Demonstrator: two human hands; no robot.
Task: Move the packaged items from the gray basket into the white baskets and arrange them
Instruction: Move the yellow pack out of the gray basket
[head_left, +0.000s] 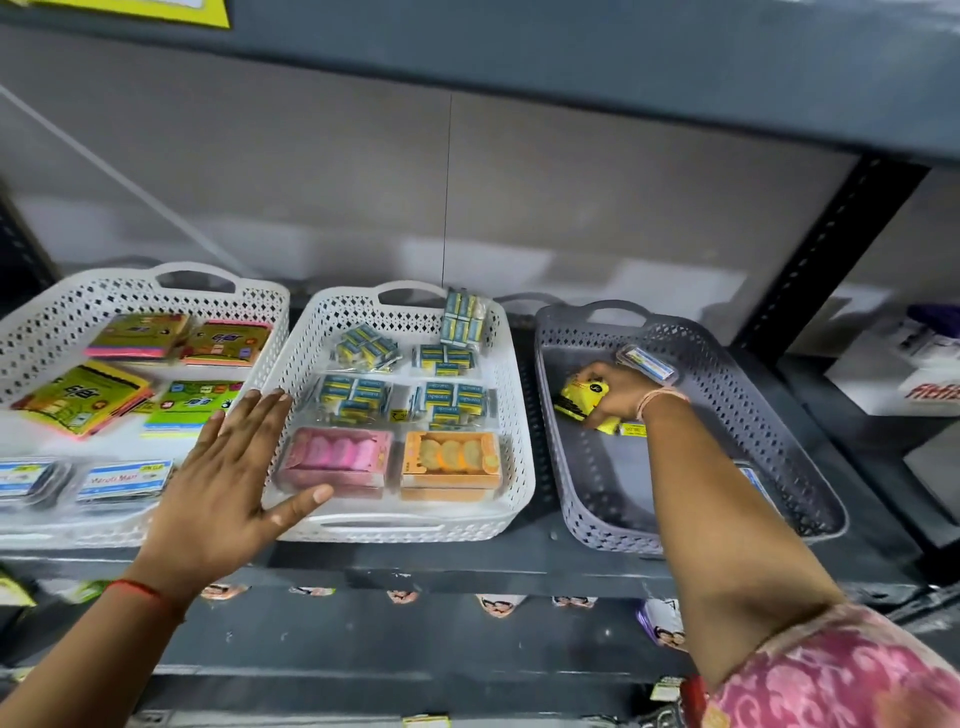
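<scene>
The gray basket (727, 364) stands at the right of the shelf. Inside it my right hand (615, 392) is closed on a yellow packet (579, 397). A clear blue-labelled pack (647, 362) lies just behind the hand, and another pack (753, 480) peeks out beside my forearm. The middle white basket (511, 467) holds several blue eraser packs (353, 397), a pink box (337, 457) and an orange box (451, 457). My left hand (228, 467) is spread flat with fingers apart over that basket's front left rim. The left white basket (52, 312) holds colourful sticky-note packs (83, 397).
A dark metal shelf edge (415, 566) runs in front of the baskets, with more packaged goods on the shelf below. A black perforated upright (831, 249) stands at the right, with white boxes (930, 384) beyond it. Another shelf overhangs above.
</scene>
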